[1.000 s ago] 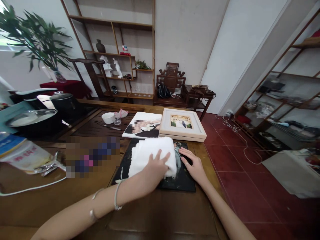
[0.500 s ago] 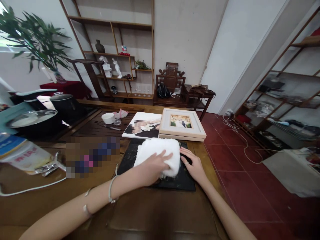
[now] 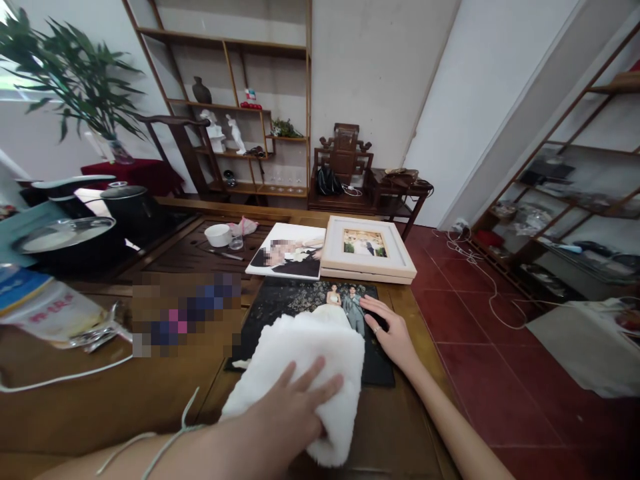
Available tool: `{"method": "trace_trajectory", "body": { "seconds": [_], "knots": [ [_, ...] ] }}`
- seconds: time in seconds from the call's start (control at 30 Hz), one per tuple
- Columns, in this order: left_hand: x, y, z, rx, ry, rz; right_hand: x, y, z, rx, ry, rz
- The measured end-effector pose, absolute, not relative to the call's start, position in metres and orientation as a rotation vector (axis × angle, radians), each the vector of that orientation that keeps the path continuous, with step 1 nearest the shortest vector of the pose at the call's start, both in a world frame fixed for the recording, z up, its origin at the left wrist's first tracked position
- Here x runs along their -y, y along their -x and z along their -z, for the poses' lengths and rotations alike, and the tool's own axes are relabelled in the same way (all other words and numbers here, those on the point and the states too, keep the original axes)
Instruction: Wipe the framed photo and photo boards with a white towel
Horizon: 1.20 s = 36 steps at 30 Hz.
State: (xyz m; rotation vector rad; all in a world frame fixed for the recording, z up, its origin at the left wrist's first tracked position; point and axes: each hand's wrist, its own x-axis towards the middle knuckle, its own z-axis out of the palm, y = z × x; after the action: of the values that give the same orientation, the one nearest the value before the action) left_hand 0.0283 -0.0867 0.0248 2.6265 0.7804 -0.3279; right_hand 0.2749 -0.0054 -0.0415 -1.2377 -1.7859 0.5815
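My left hand [image 3: 303,400] presses on a fluffy white cloth [image 3: 295,340], fingers spread over its top and thumb tucked at its lower edge. Under the cloth lies a dark photo panel [image 3: 280,300] with a couple in wedding clothes; the cloth covers its lower middle. On the panel's right side, my right hand [image 3: 393,333] rests with outstretched fingers and holds nothing. Just behind the panel lie a white-edged photo print [image 3: 287,250] and, to its right, pale wooden picture frames [image 3: 367,250] in a stack.
A white bowl [image 3: 219,235] and a small clear cup [image 3: 237,242] stand on the tea tray [image 3: 173,243]. Pots [image 3: 65,237], a plastic packet [image 3: 45,307] and a white cable [image 3: 70,383] are at left. The table's right edge borders the red tiled floor [image 3: 480,373].
My left hand has drawn the cloth toward me, from the panel's middle to past its near edge, uncovering the couple in the picture. My right hand has stayed on the panel.
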Motion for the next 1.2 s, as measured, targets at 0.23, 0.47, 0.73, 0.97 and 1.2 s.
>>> {"method": "trace_trajectory", "body": {
  "seconds": [0.23,0.47,0.73,0.97,1.2],
  "knots": [
    [0.028,-0.008,-0.04,-1.015,-2.673,0.18,0.005,-0.275,0.042,1.787,1.23,-0.576],
    [0.021,-0.02,-0.04,-1.318,-2.685,0.311,0.005,-0.275,0.041,1.777,1.225,-0.58],
    [0.09,-0.027,-0.035,-0.821,-2.705,0.427,0.006,-0.275,0.042,1.8,1.228,-0.58],
    [0.025,-0.012,-0.047,-1.152,-2.642,0.247,0.006,-0.275,0.042,1.798,1.22,-0.572],
    [-0.005,0.013,-0.046,-1.315,-2.61,0.282,0.006,-0.274,0.042,1.785,1.208,-0.569]
  ]
}}
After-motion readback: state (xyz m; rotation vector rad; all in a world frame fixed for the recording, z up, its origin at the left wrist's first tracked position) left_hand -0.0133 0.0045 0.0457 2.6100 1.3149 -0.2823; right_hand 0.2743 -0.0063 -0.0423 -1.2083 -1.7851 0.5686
